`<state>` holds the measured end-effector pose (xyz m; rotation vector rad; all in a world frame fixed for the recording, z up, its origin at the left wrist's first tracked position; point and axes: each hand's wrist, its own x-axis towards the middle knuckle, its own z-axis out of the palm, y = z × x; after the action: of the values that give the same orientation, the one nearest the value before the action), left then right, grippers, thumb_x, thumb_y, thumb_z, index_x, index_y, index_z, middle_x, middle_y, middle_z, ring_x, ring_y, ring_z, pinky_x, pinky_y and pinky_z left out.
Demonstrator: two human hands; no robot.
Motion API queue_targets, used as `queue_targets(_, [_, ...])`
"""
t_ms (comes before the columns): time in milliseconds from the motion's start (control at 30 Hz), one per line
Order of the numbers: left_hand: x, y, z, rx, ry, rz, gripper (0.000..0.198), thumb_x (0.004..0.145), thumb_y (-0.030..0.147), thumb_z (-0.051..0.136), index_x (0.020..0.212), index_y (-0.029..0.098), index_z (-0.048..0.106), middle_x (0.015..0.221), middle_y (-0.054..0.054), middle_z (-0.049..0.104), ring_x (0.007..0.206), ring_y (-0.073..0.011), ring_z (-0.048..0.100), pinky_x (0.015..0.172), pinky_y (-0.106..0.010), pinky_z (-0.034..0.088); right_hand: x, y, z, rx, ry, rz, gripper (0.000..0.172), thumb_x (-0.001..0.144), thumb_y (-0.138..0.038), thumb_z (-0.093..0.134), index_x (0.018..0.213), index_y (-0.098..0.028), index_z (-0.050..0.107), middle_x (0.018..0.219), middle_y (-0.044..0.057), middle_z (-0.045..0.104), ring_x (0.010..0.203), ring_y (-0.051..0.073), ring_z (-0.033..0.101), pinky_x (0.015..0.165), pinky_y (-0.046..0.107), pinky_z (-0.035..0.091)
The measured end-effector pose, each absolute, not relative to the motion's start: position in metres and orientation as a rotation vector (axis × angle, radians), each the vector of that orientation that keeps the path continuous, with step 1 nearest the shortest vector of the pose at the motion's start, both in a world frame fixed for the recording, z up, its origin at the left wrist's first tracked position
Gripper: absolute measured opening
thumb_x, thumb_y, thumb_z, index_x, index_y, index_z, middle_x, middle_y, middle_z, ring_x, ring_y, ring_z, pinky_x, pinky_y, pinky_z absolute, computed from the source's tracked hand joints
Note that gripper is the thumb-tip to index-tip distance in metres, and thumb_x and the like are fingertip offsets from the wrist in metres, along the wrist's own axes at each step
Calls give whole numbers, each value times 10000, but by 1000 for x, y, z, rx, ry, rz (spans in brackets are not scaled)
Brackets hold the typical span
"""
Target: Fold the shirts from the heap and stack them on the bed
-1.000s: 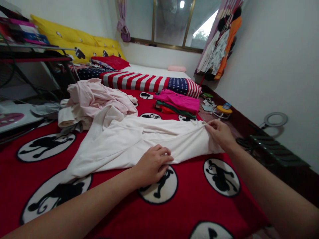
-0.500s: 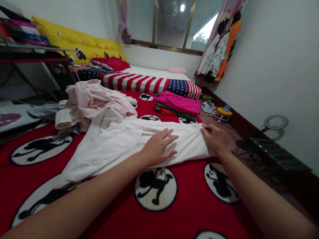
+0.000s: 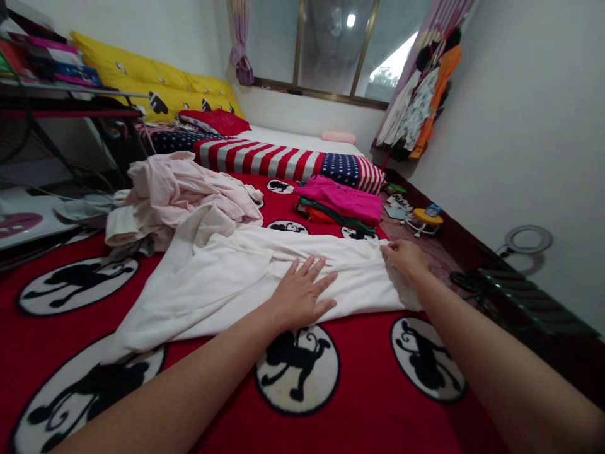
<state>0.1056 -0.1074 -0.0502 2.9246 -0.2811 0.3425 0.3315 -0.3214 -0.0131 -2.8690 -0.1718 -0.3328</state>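
A white garment (image 3: 227, 271) lies stretched out across a red blanket (image 3: 368, 391) printed with black monkeys in pale circles. Flat on the middle of the cloth rests my left hand (image 3: 305, 293), its fingers spread. My right hand (image 3: 404, 257) pinches the garment's far right edge between thumb and fingers. The fabric has soft folds, and its left part is wider and more rumpled. What kind of garment it is, I cannot tell.
Behind the garment on the left is a heap of pale pink clothes (image 3: 184, 186). A folded stack with a magenta garment (image 3: 343, 198) on top sits at the back right. A desk (image 3: 70, 113) stands at left, a yellow stool (image 3: 428, 216) on the floor at right.
My left hand has flattened with fingers spread wider on the cloth. My right hand keeps its pinch at the right edge. The view has shifted slightly.
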Motion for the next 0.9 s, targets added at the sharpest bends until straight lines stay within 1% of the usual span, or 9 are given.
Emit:
queue_targets(100, [105,-108,-50,2915,-274,343,617,926,614,324,1458,304,372,1577,-109,239,1455,-320,176,1146,-564,159,339,-322,-19,-2881,-120,-282,296,768,-370,572,929,-198,752,939,127,729,896,301,662,669,327,453])
queue_targets(233, [105,-108,-49,2912,-274,320,627,921,619,331,1459,300,372,1577,-109,235,1452,-326,183,1145,-566,159,338,-331,-17,-2884,-77,-278,339,792,-387,544,979,-187,743,988,130,723,932,316,657,698,350,466])
queue_targets(333, [105,-108,-48,2910,-273,325,621,920,615,337,1455,303,378,1579,-104,234,1452,-323,186,1146,-563,159,330,-341,-10,-2930,-105,-241,467,840,-517,466,1017,-173,727,1036,171,703,992,341,642,745,389,466])
queue_targets(433, [104,-108,-48,2907,-276,329,619,921,611,342,1453,297,386,1576,-108,239,1452,-325,186,1147,-562,158,319,-355,-2,-3074,-180,-58,689,822,-710,357,926,-141,732,1004,230,688,976,371,641,758,433,458])
queue_targets(500, [104,-108,-47,2905,-275,326,619,922,607,345,1453,293,388,1576,-109,239,1451,-327,187,1147,-564,157,309,-362,1,-3134,-294,65,744,777,-790,336,850,-158,722,993,216,689,940,364,646,753,433,450])
queue_targets(567, [104,-108,-47,2903,-268,321,617,922,606,348,1451,291,391,1576,-109,240,1451,-327,186,1147,-566,156,300,-364,2,-3140,-445,160,715,749,-806,369,798,-174,700,944,179,698,872,333,651,712,397,441])
queue_targets(633, [103,-108,-47,2901,-269,321,617,923,604,351,1450,287,392,1574,-111,245,1451,-326,186,1146,-568,156,292,-361,0,-3134,-576,196,625,734,-750,464,786,-166,681,868,154,696,805,298,648,649,348,420])
queue_targets(800, [102,-109,-47,2878,-285,385,610,924,585,374,1431,248,419,1551,-145,291,1436,-329,233,1139,-563,187,277,-342,-5,-2992,-571,19,442,695,-514,631,897,-123,678,841,123,690,764,257,643,589,292,394])
queue_targets(900, [95,-109,-41,2864,-243,451,573,919,506,455,1407,205,448,1529,-180,322,1415,-308,297,1138,-498,246,269,-336,-8,-2847,-460,-118,345,691,-396,638,923,-142,666,810,97,685,733,251,639,595,299,415])
